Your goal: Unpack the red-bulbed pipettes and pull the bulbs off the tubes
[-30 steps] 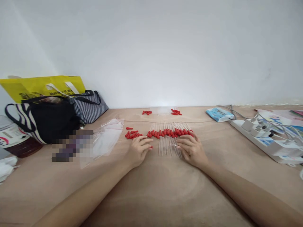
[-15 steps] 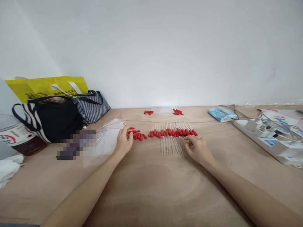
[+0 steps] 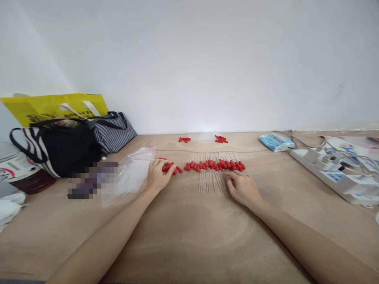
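Bent over a small pile of red rubber bulbs (image 3: 175,171), my left hand (image 3: 159,174) has thumb and forefinger closed round one bulb, mostly hidden. My right hand (image 3: 243,187) rests at the right end of a row of loose clear dropper tubes (image 3: 209,183); its fingers are curled, pinching what looks like a tube's upper end. Just beyond these tubes lies a row of droppers (image 3: 211,163), red bulbs toward me and clear stems pointing at the wall.
Clear zip bags (image 3: 132,173) lie left of my left hand. Farther left are a black bag (image 3: 69,150), a striped bag (image 3: 112,134) and a bottle (image 3: 29,173). Near the wall lie more red bulbs (image 3: 221,139). A power strip (image 3: 334,175) and blue tissue pack (image 3: 275,142) stand right.
My left hand has shifted right, its thumb now over the bulb pile. My right hand has drawn slightly left and down along the tubes. The view has moved a little.
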